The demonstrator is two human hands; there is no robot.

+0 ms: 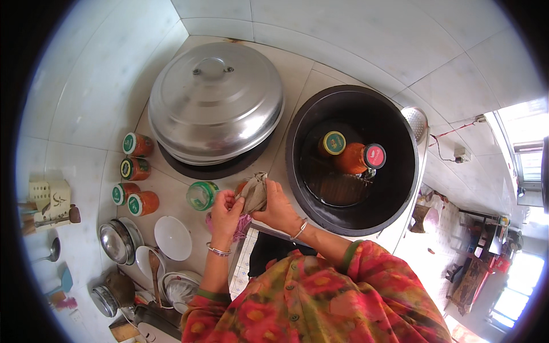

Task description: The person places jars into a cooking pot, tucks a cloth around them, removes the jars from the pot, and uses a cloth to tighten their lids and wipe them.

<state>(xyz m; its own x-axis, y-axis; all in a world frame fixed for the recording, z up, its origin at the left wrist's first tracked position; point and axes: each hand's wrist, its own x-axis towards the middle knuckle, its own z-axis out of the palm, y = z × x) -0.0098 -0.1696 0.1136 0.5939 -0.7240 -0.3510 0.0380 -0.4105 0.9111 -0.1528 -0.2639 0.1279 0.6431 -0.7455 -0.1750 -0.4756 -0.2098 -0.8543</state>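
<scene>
Both my hands are on a grey-brown cloth (255,195) at the front of the tiled counter. My left hand (225,216) pinches its left side between thumb and fingers. From the right, my right hand (279,203) grips the cloth with the thumb below and the fingers above. An orange-red thing (240,187), apparently a filled jar, shows behind the cloth and is mostly hidden. Just left stands a clear container with a green rim (202,196). A crumpled pink-purple cloth (241,227) lies under my left wrist.
A large dark pot (296,188) at right holds water and jars with green (334,142) and red (375,156) lids. A domed metal lid (214,107) covers another vessel behind. Several filled jars (143,203) line the left wall, near a white bowl (173,238) and stacked cookware (116,242).
</scene>
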